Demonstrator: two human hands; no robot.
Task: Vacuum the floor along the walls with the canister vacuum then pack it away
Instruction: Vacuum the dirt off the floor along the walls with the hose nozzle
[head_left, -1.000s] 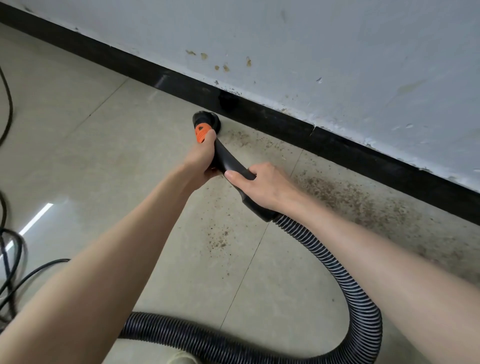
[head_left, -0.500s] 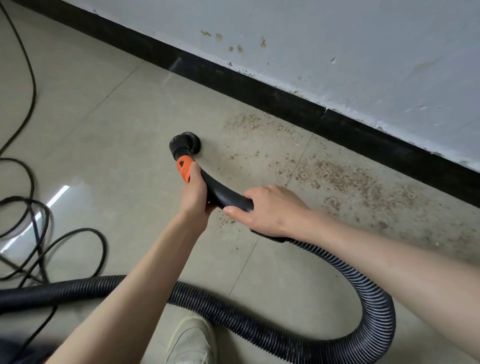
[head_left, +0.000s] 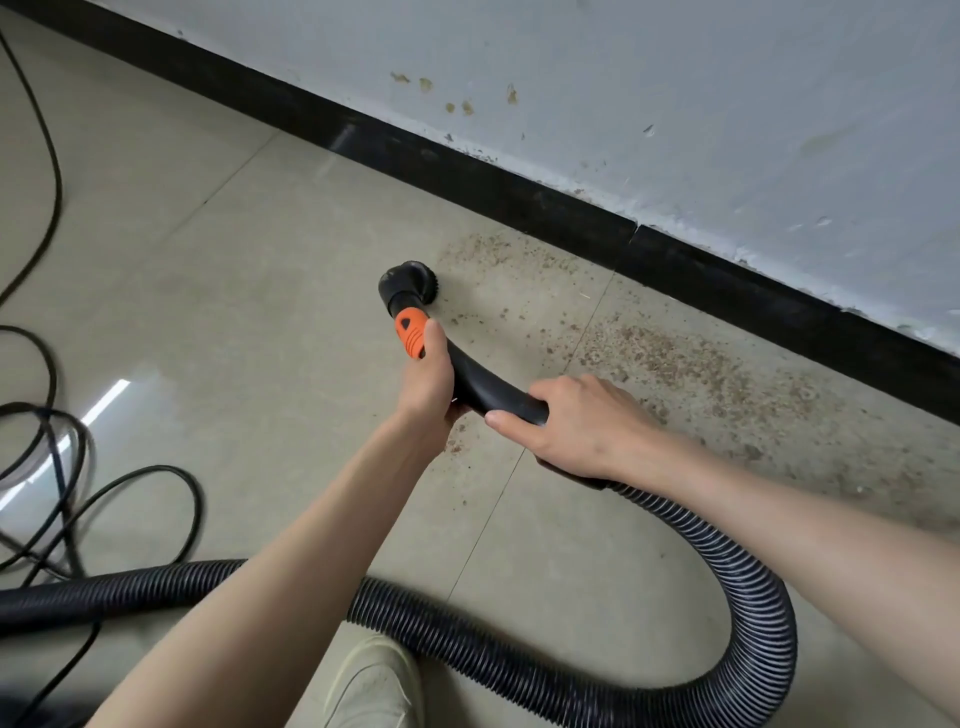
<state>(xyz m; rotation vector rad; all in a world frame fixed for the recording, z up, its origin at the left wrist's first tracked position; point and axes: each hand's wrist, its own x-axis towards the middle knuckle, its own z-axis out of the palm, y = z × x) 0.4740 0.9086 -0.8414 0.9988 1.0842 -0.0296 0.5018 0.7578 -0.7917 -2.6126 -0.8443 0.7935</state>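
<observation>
A black curved vacuum handle (head_left: 485, 387) with an orange grip section (head_left: 409, 332) ends in a round black brush nozzle (head_left: 408, 283) that rests on the beige tiled floor. My left hand (head_left: 428, 376) is closed around the handle just behind the orange part. My right hand (head_left: 579, 426) grips the handle's rear end, where the ribbed black hose (head_left: 748, 597) starts. The hose loops right, then runs back left across the bottom of the view. Brown crumbly dirt (head_left: 691, 374) is scattered on the floor to the right of the nozzle, along the black baseboard (head_left: 519, 192).
A white scuffed wall (head_left: 675, 104) rises above the baseboard. A black power cord (head_left: 62, 467) lies in loose loops on the floor at the left. My light-coloured shoe (head_left: 374, 686) stands at the bottom centre, close to the hose.
The nozzle has been pulled back from the baseboard onto the open floor, and both hands moved with it. The view has shifted, bringing the cord loops and my shoe into sight.
</observation>
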